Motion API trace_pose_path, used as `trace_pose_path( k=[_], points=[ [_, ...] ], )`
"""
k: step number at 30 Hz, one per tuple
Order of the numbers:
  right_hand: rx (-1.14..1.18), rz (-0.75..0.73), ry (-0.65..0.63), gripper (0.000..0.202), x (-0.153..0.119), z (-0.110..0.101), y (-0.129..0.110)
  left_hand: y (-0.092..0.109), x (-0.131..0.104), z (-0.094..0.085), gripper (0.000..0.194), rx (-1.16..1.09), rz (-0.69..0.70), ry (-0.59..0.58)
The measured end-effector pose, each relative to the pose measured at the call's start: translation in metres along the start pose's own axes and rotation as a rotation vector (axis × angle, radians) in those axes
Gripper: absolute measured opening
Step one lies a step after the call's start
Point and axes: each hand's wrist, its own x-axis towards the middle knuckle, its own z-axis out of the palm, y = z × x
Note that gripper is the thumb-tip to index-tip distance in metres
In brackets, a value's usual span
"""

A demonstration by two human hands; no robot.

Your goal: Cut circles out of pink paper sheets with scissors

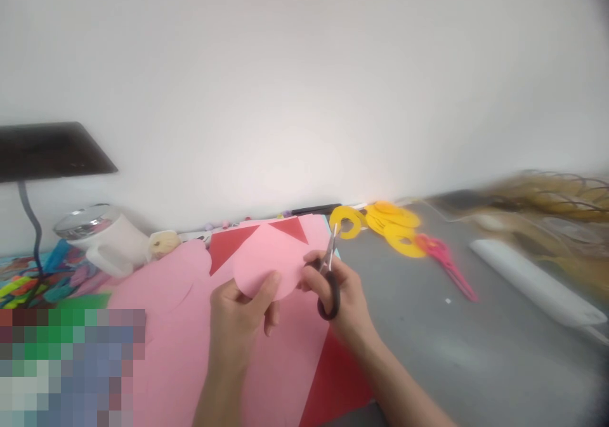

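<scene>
Pink paper (259, 252), smooth and rounded, sits at seven o'clock from centre, pinched by the left hand (238, 306), whose fingers partly disappear behind it. The right hand (349, 287) grips black-handled metal scissors (327, 264), blades toward twelve; at eight, blocky pixelation (71, 370) obscures detail.

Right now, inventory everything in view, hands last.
paper cutout: one, pink, centre
black-handled scissors: one, black and silver, beside cutout
paper sheets: several, pink, centre and left
red paper: count unclear, red, around sheets
paper rings: several, yellow, back right
pink scissors: one, pink, beside rings
long bar: one, white, right
lidded vessel: one, white, left
flat panel: one, dark, left
scraps: many, mixed, left
wall: one, off-white, behind
table: one, grey, right
left hand: one, bare, holding cutout
right hand: one, bare, holding black-handled scissors
</scene>
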Motion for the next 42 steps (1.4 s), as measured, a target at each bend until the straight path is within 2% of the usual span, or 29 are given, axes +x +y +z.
trace_pose_path(
  k=[4, 9, 12, 17, 19, 42],
  points=[
    [0.013, -0.029, 0.072, 0.024, -0.0012, -0.0012, -0.0004, -0.0032, 0.0007, 0.0006, 0.039, 0.046, 0.013, -0.046],
    [0.022, -0.012, 0.014, 0.024, -0.0022, 0.0009, -0.0008, -0.0069, 0.0022, 0.0018, 0.04, 0.01, 0.011, -0.004],
    [-0.014, -0.002, -0.103, 0.028, -0.0012, 0.0019, -0.003, -0.0086, 0.0042, 0.0008, 0.041, -0.058, 0.031, 0.038],
    [0.011, -0.01, -0.4, 0.042, -0.0005, 0.0015, -0.007, -0.0063, 0.0042, -0.0011, 0.038, -0.121, 0.025, 0.066],
    [0.019, -0.013, -0.453, 0.045, -0.0007, 0.001, -0.0073, -0.0043, 0.0029, -0.0009, 0.039, -0.119, 0.002, 0.059],
    [0.005, -0.027, -0.412, 0.051, 0.001, -0.0038, 0.0002, -0.0003, 0.0002, -0.0046, 0.049, 0.029, -0.01, 0.067]
  ],
)
